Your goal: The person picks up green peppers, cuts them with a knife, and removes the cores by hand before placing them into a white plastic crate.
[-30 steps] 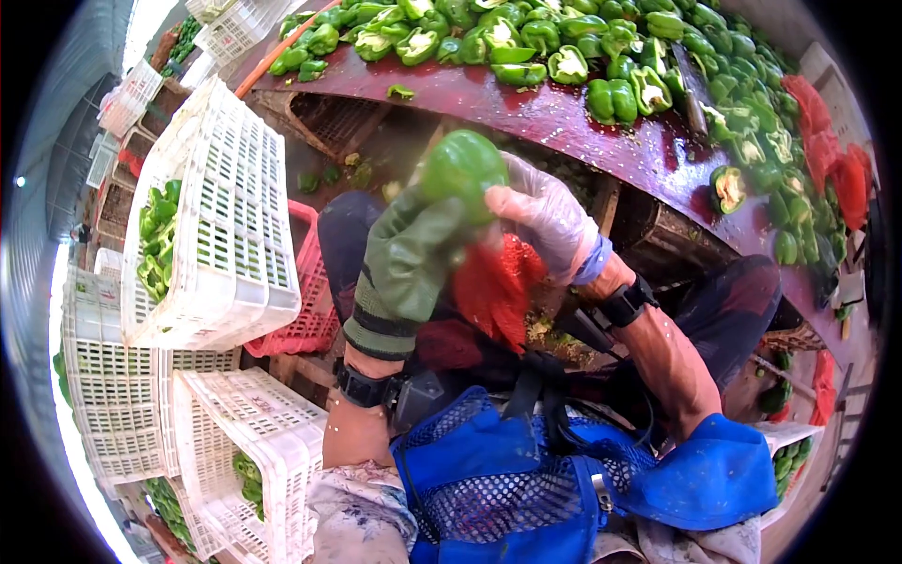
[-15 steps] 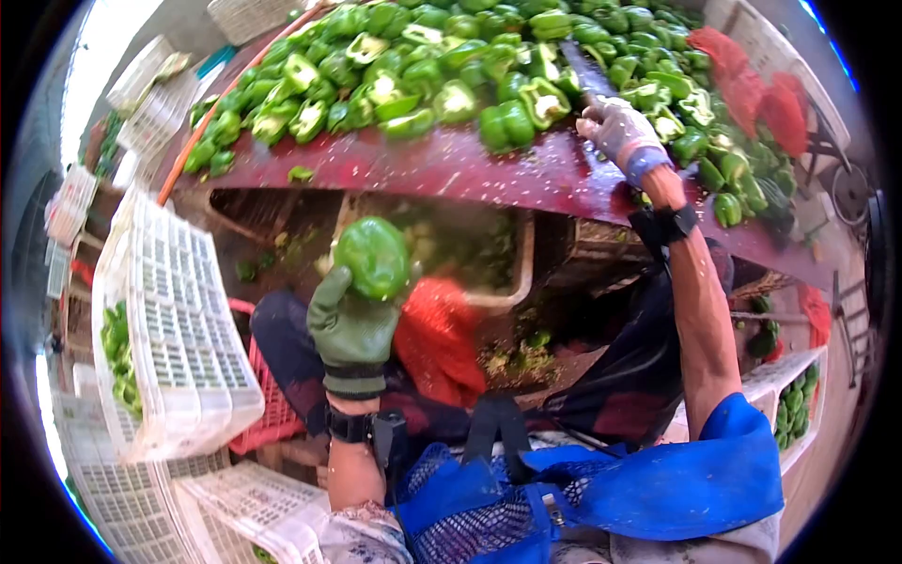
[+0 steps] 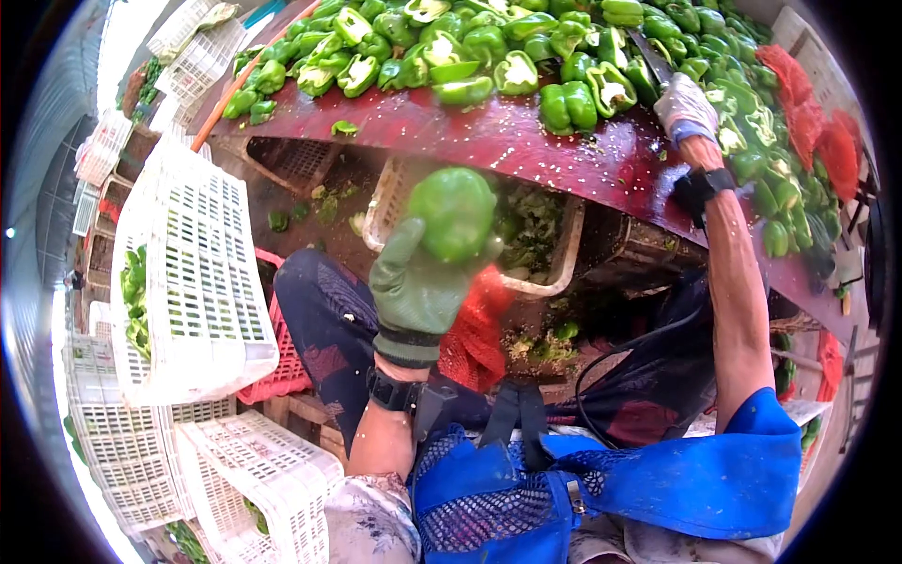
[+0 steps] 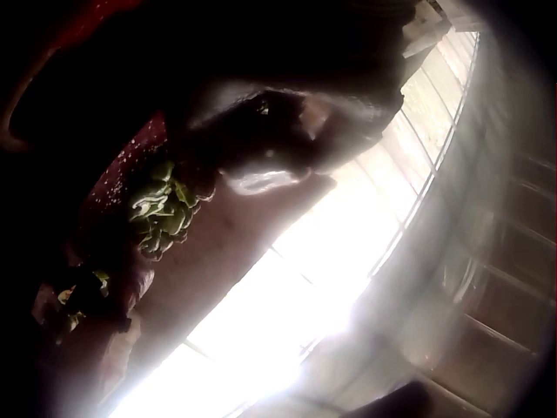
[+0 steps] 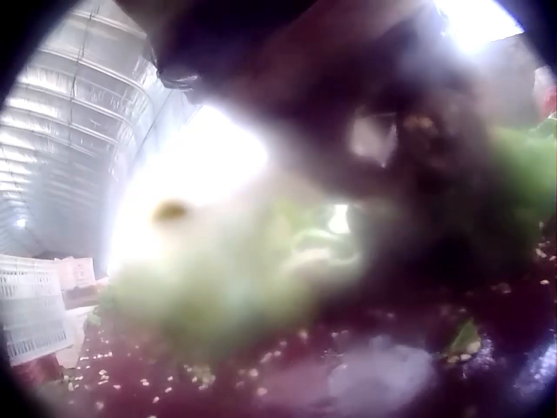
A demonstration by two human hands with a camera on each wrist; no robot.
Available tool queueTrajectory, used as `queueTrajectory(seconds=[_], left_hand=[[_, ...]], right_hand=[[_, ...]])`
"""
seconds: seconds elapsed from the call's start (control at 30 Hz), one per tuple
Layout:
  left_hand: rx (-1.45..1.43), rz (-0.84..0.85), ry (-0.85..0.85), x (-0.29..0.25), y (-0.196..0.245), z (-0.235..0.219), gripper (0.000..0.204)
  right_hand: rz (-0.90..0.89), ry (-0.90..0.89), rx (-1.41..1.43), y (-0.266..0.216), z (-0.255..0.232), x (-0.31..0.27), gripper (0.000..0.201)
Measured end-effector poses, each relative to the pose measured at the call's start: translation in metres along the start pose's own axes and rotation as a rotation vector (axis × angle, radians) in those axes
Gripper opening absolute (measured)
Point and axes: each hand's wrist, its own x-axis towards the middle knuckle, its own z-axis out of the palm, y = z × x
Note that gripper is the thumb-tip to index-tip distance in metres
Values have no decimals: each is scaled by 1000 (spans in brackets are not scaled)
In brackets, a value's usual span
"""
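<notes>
My left hand point(image 3: 418, 287), in a green glove, holds a whole green bell pepper point(image 3: 453, 214) upright over my lap, the thumb along its side. My right hand point(image 3: 686, 108), in a thin pale glove, grips a knife point(image 3: 652, 58) by its handle at the table's edge. The blade points away among the peppers. Beside it lie a pepper point(image 3: 567, 108) and a cut half point(image 3: 611, 89) showing its pale inside. Both wrist views are mostly dark or blurred.
Many whole and cut peppers point(image 3: 376, 47) cover the back of the red table point(image 3: 451, 141), scattered with seeds. Below its edge stands a bin point(image 3: 564, 268) of scraps. White crates point(image 3: 193, 282) are stacked at left above a red crate point(image 3: 282, 367). Red netting point(image 3: 474, 338) hangs by my knees.
My right hand has left the pepper, reached out to the table and taken the knife's handle. My left hand keeps the pepper. The head view has shifted about.
</notes>
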Motion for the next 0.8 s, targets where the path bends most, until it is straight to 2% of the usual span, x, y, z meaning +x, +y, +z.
queueTrajectory(seconds=[0.03,0.07,0.17,0.2,0.23,0.3,0.37,0.4,0.43,0.5,0.53,0.63,0.67,0.7,0.73,0.77,0.8], left_hand=[[-2,4,2,1,-1,-1,49],[-42,-20,-24,3,-1,1,49],[64,98,24,2,-8,-8,48],[104,119,-16,4,-8,-6,48],[143,142,-56,6,-8,-5,49],[306,208,-51,9,-10,-1,47],[427,274,22,8,-11,8,43],[489,306,62,7,-11,11,41],[550,336,101,8,-14,15,39],[684,388,179,9,-18,22,34],[667,386,171,9,-18,24,34],[588,378,133,10,-17,28,31],[552,369,120,10,-15,25,29],[517,359,110,9,-14,19,28],[357,283,-25,7,-11,-7,32],[196,204,-158,5,-8,-46,36],[97,161,-216,1,-7,-52,39]], right_hand=[[91,-19,35,6,-1,7,29],[118,1,201,14,0,8,28],[224,41,682,32,-34,-10,30],[194,92,806,37,-44,-14,34],[336,78,941,31,-62,-24,38],[230,119,1353,52,-60,-26,40],[28,165,1660,35,-72,-50,37],[-92,139,1699,19,-80,-67,38],[-140,-37,1627,5,-96,-81,33],[26,-226,1433,-16,-106,-101,27],[-5,-193,1371,-26,-105,-112,29],[-222,16,911,-55,-103,-157,25],[-545,148,854,-61,-108,-169,26],[-674,42,635,-70,-122,-178,34],[-870,55,470,-75,-120,-185,49],[-908,11,246,-83,-127,-197,61],[-991,131,222,-88,-121,-200,52]])
